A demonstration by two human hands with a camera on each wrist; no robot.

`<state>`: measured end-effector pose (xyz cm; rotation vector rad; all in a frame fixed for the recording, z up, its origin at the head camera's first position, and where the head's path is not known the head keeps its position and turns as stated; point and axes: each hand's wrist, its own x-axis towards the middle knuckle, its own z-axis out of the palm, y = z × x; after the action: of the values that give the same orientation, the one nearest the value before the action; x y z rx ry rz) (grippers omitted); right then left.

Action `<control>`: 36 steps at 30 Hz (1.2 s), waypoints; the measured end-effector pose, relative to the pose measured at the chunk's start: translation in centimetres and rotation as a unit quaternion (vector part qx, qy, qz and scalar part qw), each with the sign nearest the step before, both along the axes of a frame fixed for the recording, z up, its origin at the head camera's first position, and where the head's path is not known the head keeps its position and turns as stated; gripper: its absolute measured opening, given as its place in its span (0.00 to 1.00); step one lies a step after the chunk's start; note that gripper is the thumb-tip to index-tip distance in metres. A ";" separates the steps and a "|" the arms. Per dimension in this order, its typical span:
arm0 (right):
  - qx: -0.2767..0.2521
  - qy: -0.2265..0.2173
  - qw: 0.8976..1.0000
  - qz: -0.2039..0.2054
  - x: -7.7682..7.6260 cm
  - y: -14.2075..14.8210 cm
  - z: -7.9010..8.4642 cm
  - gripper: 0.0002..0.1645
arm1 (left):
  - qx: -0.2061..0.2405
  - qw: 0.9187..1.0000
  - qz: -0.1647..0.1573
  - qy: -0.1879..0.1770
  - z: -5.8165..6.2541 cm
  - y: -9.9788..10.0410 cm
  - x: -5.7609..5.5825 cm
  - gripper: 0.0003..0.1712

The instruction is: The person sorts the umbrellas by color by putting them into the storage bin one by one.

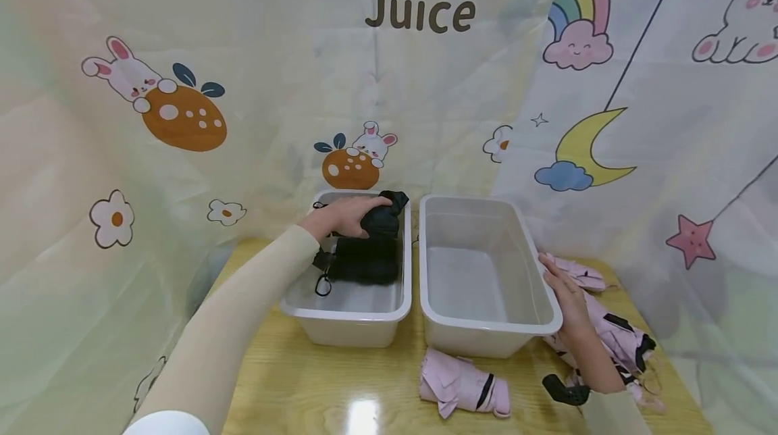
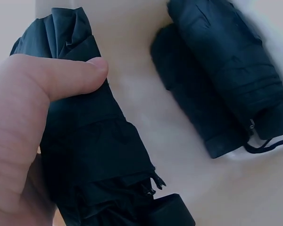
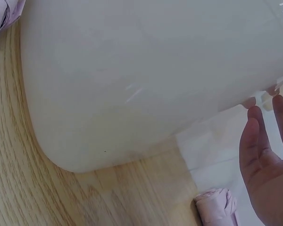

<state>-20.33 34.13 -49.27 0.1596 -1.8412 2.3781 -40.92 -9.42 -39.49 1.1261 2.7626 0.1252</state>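
Note:
In the left white bin (image 1: 349,334), my left hand (image 1: 342,215) grips a folded black umbrella (image 1: 383,222). The left wrist view shows the thumb lying across the umbrella's dark fabric; the other fingers are mostly hidden behind it. Two more folded black umbrellas (image 2: 226,61) lie side by side on the bin floor, with a cord loop near one end. My right hand (image 1: 570,306) touches the outer right side of the right white bin (image 1: 486,337) near its rim, fingers extended. Nothing shows inside that bin.
A folded pink umbrella (image 1: 464,384) lies in front of the right bin on the wooden table (image 1: 304,381). Several more pink umbrellas (image 1: 614,337) lie to the right, partly behind my right arm. A printed curtain (image 1: 437,97) hangs close behind the bins.

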 end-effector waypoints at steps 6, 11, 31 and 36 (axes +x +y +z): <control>0.009 -0.007 1.000 -0.004 -0.3 -0.2 0.1 0.30 | -0.004 1.000 0.017 0.008 -2.1 -0.4 -1.3 0.50; 0.001 -0.014 1.000 -0.009 0.0 0.0 0.2 0.28 | -0.013 1.000 0.017 0.012 -3.3 0.2 -2.0 0.50; -0.009 0.013 1.000 -0.009 0.1 0.1 0.2 0.26 | -0.009 1.000 0.004 0.007 -6.8 1.0 -3.1 0.48; -0.012 0.015 1.000 -0.001 -0.1 -0.2 0.0 0.28 | -0.009 1.000 0.011 0.011 -7.9 0.3 -3.4 0.48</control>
<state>-20.43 33.90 -49.29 0.1890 -1.7990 2.3808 -44.35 -9.11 -47.36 1.1002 2.7904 0.0891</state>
